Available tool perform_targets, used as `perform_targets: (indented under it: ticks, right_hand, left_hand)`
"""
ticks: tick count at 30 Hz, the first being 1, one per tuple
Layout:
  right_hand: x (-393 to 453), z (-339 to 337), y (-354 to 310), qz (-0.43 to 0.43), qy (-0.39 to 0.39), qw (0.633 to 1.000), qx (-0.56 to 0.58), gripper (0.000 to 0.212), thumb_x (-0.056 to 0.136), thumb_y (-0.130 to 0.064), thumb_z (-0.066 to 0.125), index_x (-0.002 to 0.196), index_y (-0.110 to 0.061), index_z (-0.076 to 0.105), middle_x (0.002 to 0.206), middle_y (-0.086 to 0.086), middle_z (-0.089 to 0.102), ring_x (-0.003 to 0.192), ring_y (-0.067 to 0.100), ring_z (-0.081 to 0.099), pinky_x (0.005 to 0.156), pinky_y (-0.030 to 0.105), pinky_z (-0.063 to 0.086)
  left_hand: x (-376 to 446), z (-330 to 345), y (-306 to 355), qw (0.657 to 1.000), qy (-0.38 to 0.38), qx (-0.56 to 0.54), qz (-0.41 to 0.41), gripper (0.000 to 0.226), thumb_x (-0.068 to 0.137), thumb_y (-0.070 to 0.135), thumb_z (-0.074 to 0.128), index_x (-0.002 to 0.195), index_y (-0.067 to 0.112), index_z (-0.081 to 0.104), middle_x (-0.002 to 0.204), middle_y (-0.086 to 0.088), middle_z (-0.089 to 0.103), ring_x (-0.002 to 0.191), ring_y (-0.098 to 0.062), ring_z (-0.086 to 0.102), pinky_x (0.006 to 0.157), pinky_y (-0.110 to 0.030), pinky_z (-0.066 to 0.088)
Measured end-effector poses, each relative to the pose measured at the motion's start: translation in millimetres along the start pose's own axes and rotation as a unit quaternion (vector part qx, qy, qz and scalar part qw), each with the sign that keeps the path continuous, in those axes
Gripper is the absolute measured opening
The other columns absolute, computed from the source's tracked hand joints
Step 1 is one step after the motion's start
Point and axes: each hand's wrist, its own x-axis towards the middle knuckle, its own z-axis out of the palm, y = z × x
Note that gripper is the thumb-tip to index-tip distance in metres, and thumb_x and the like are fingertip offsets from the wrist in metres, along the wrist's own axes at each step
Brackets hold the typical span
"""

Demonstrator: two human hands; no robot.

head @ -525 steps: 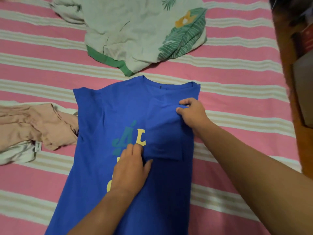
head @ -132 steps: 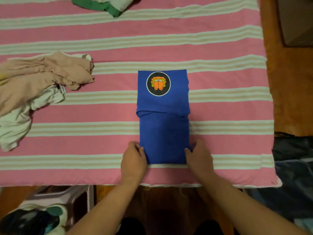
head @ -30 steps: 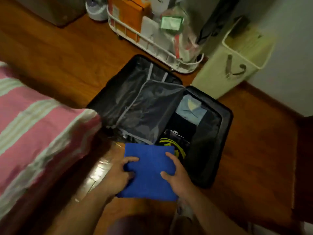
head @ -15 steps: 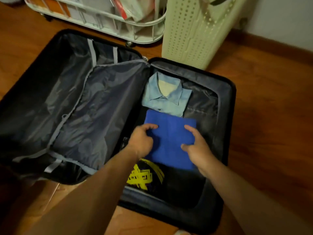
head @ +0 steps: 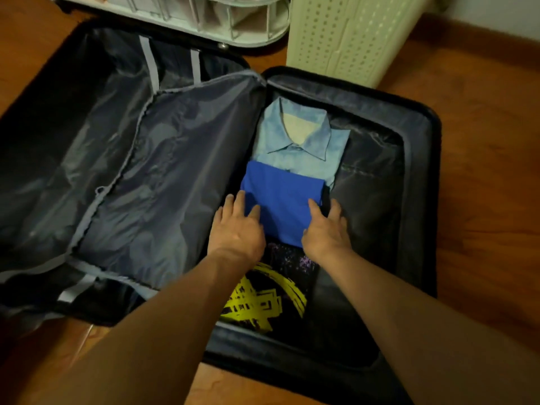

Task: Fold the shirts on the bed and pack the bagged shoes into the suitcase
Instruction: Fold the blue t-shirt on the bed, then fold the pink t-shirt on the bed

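- Wooden floor in a warm brown runs under everything and shows on all sides of the luggage.
- The black suitcase lies open flat on it, its two halves side by side; my side's left half is covered by a grey zip divider, and the right half holds the clothes.
- A cream perforated laundry basket stands just beyond the right half, with a white wire rack beside it at the top edge.
- A black shirt with a yellow print lies in the near end of the right half, partly under my forearms.
- A light blue collared shirt lies folded at the far end of that half, collar away from me.
- The folded blue shirt sits between them, overlapping the collared shirt's lower edge and the black shirt's top.
- My left hand rests flat on the blue shirt's left edge, fingers spread and gripping nothing.
- My right hand lies at its right edge, fingers loosely extended, the thumb on the cloth, nothing clasped.
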Motion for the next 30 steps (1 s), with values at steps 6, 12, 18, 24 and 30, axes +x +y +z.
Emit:
perform_targets:
  ticks: [6, 12, 18, 24, 30]
  right_hand:
    - [-104, -61, -26, -0.018, -0.029, 0.998, -0.043, 0.066, 0.099, -0.02, 0.052, 0.158, -0.027, 0.022, 0.161, 0.008, 0.013, 0.145, 0.034, 0.023, 0.112, 0.04, 0.034]
    - [-253, -111, -116, -0.05, -0.101, 0.987, -0.112, 0.044, 0.096, -0.019, 0.05, 0.14, -0.016, 0.05, 0.142, 0.016, 0.043, 0.129, 0.038, 0.046, 0.105, 0.039, 0.041]
    - [-461, -141, -361, -0.259, -0.135, 0.945, -0.146, 0.034, 0.098, -0.024, 0.051, 0.131, -0.021, 0.06, 0.134, 0.01, 0.058, 0.123, 0.032, 0.056, 0.098, 0.036, 0.047]
    - [-745, -112, -575, -0.476, -0.227, 0.835, -0.157, 0.028, 0.098, -0.022, 0.053, 0.123, -0.021, 0.064, 0.126, 0.004, 0.066, 0.114, 0.027, 0.061, 0.095, 0.034, 0.05]
    - [-935, -29, -683, -0.557, -0.243, 0.753, -0.253, 0.03, 0.099, -0.022, 0.051, 0.126, -0.019, 0.063, 0.13, 0.004, 0.064, 0.116, 0.026, 0.059, 0.094, 0.032, 0.047]
  left_hand:
    - [-121, -57, -23, 0.994, -0.091, -0.051, -0.044, 0.053, 0.096, 0.029, 0.049, 0.149, 0.027, 0.044, 0.164, -0.011, 0.017, 0.147, -0.035, 0.023, 0.119, -0.047, 0.029]
    - [-295, -171, -102, 0.966, -0.124, -0.166, -0.155, 0.038, 0.099, 0.027, 0.049, 0.135, 0.028, 0.061, 0.142, 0.001, 0.056, 0.129, -0.022, 0.055, 0.106, -0.03, 0.042]
    - [-517, -353, -221, 0.913, 0.006, -0.316, -0.256, 0.024, 0.096, 0.02, 0.051, 0.106, 0.017, 0.072, 0.114, -0.005, 0.073, 0.106, -0.024, 0.067, 0.081, -0.029, 0.046]
    - [-778, -460, -361, 0.749, 0.269, -0.478, -0.372, 0.014, 0.099, 0.025, 0.054, 0.1, 0.031, 0.066, 0.105, -0.002, 0.074, 0.095, -0.024, 0.07, 0.086, -0.037, 0.056]
    - [-983, -435, -480, 0.656, 0.307, -0.52, -0.453, 0.019, 0.1, 0.02, 0.048, 0.088, 0.024, 0.062, 0.094, -0.007, 0.068, 0.085, -0.03, 0.063, 0.078, -0.04, 0.05]
